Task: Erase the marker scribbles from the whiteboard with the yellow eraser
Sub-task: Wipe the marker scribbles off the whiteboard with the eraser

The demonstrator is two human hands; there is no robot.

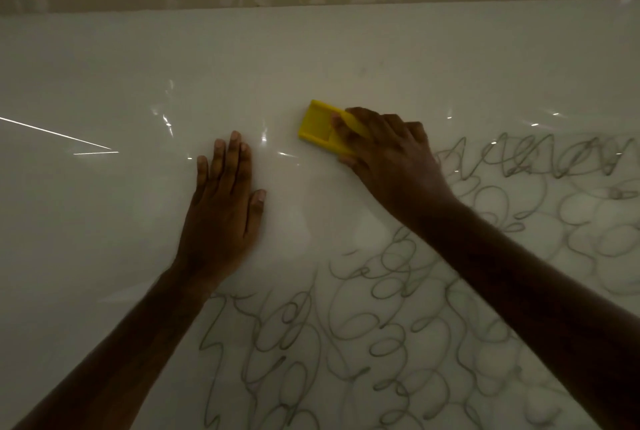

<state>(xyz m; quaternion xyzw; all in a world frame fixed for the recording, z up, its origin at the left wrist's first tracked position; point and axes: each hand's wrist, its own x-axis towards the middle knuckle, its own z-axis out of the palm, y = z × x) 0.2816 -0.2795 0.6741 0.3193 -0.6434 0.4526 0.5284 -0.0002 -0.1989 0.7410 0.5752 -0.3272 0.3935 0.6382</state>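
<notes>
The right hand (pixel 388 156) holds the eraser (pixel 320 126) in a curled grip, flat on the whiteboard (pixel 104 76), just up and left of the scribbles (pixel 381 318). Left of the eraser, the left hand (pixel 221 211) presses flat, fingers straight, holding nothing.

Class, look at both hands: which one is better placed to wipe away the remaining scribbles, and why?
Right. The right hand already has its grip on the yellow eraser, beside the scribbles; the left hand lies flat on the whiteboard.
</notes>
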